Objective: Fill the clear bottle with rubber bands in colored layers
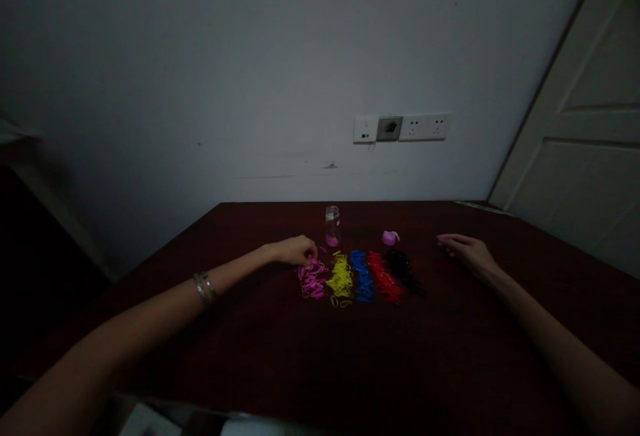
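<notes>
My left hand point(299, 251) is at the upper edge of a pile of pink rubber bands point(314, 281), its thumb and fingers pinched on a band there. To the right of that pile lie yellow rubber bands point(341, 277), blue ones point(362, 276), red ones point(385, 279) and a dark heap of black ones point(400, 264). Behind the piles stands a clear jar point(333, 225), uncapped, with some pink bands at its bottom. A light purple lid point(389, 238) sits behind the red and black piles. My right hand point(469, 253) rests on the table at the right, fingers loosely extended, holding nothing.
The dark reddish table point(300, 356) reaches back to a pale wall point(280, 89) with sockets and switches point(403, 129). A white door point(590, 136) is at the right. Light-coloured items point(150, 421) show below the table's front edge.
</notes>
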The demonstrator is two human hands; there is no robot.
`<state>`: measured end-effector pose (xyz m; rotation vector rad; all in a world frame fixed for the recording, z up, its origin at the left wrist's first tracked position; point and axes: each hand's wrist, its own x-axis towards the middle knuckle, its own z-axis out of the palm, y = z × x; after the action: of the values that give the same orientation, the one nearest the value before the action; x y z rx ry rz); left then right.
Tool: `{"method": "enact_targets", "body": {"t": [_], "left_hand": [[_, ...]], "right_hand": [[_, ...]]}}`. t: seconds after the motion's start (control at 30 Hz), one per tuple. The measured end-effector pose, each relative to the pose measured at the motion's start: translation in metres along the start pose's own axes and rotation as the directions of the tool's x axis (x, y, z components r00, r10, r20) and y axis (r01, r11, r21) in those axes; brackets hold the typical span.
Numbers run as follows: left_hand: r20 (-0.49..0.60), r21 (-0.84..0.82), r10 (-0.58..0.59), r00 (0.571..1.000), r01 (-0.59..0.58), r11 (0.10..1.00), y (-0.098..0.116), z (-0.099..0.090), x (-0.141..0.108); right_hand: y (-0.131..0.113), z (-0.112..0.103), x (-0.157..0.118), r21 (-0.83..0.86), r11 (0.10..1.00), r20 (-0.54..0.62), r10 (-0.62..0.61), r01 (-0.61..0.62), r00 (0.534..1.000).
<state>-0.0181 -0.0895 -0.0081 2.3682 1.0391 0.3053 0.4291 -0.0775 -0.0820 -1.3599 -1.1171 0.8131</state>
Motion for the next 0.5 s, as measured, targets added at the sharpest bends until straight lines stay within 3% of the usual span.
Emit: {"method": "enact_targets", "body": {"t": [0.23,0.37,0.5], "left_hand": [[-0.018,-0.008,0.033,0.999,-0.033,0.999,-0.005,-0.008,0.004],[-0.081,0.018,0.059,0.995,-0.058,0.998,-0.003,-0.028,0.008],[-0.165,-0.079,-0.008,0.986,-0.005,0.997,0.005,-0.053,0.014]], "right_hand": [[0.001,0.000,0.000,0.029,1.000,0.005,0.004,-0.004,1.000],[-0.001,0.001,-0.001,0.042,0.999,0.012,0.008,-0.009,1.000],[-0.002,0.001,-0.002,0.047,0.999,0.009,0.008,-0.008,1.000]]}}
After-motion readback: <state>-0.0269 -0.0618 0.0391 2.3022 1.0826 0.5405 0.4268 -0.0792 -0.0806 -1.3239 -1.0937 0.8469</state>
